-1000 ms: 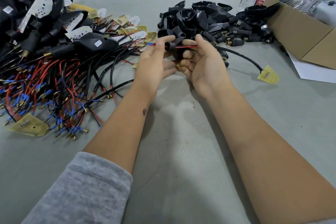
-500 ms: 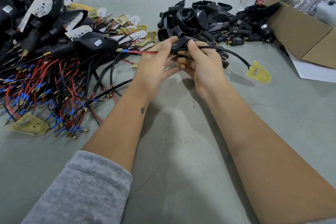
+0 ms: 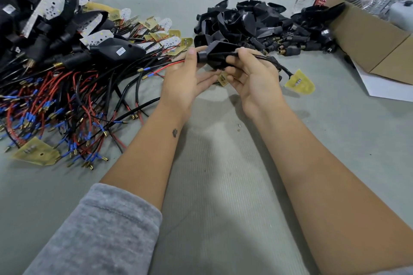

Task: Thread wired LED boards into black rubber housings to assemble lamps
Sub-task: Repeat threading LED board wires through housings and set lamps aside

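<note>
The housing (image 3: 220, 54) lies crosswise between both hands, above the table (image 3: 223, 185). The left hand (image 3: 185, 80) pinches its narrow neck; the right hand (image 3: 252, 78) grips the wide end and the cable. The board (image 3: 300, 83) trails to the right, so the right hand is nearer. Far right, a carton (image 3: 368, 35) holds pale parts.

Bright, even, diffuse overhead light. Soft-edged shadows of the forearms and hands (image 3: 220, 78) fall on the grey desk (image 3: 223, 185) between the arms; the LED board (image 3: 300, 83) casts a short one. Faint sheen on the black housings (image 3: 245, 20). Wide-angle distortion bows the edges. Focus sharp centrally, softer toward the corners.
</note>
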Available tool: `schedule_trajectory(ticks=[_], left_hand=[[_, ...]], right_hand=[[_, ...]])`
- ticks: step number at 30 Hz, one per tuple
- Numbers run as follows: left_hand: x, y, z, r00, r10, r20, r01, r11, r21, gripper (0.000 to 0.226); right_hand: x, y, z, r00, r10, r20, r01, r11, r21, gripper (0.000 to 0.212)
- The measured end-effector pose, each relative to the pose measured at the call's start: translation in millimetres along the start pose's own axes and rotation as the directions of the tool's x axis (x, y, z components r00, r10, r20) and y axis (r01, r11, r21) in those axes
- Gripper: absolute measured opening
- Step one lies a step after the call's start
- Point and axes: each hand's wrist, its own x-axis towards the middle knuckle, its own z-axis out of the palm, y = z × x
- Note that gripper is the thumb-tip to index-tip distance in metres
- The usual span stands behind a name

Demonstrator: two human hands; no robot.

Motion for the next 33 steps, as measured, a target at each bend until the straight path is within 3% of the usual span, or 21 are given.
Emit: schedule_trajectory(ticks=[5, 13, 18, 20, 27, 33], left_hand=[[1.1, -1.0, 0.5, 0.999, -0.045, 0.01, 0.045, 0.999, 0.006, 0.035], [-1.4, 0.5, 0.9, 0.997, -0.028, 0.066, 0.026, 0.999, 0.026, 0.029], [0.8, 0.4, -2.0, 0.999, -0.035, -0.023, 0.036, 0.999, 0.014, 0.038], [2.3, 0.2, -3.5, 0.998, -0.05, -0.029, 0.05, 0.999, 0.0, 0.04], [0.5, -0.9, -1.5, 0.999, -0.009, 0.039, 0.008, 1.0, 0.023, 0.031], [5.2, 5.3, -7.1, 0.982, 0.039, -0.185, -0.061, 0.991, -0.115, 0.037]], right_hand=[[-2.1, 0.5, 0.1, 0.999, -0.045, -0.007, 0.043, 0.986, -0.163, 0.012], [-1.8, 2.6, 1.9, 0.998, -0.066, 0.006, 0.066, 0.964, -0.257, 0.014], [-0.2, -0.6, 0.3, 1.0, 0.014, -0.024, -0.014, 0.999, -0.031, 0.018], [0.2, -0.7, -1.1, 0.999, 0.004, -0.033, -0.004, 1.0, -0.015, 0.022], [-1.4, 3.3, 0.3, 0.993, -0.115, 0.031, 0.117, 0.895, -0.429, 0.025], [3.4, 8.0, -5.2, 0.983, -0.159, 0.094, 0.178, 0.669, -0.722, 0.029]])
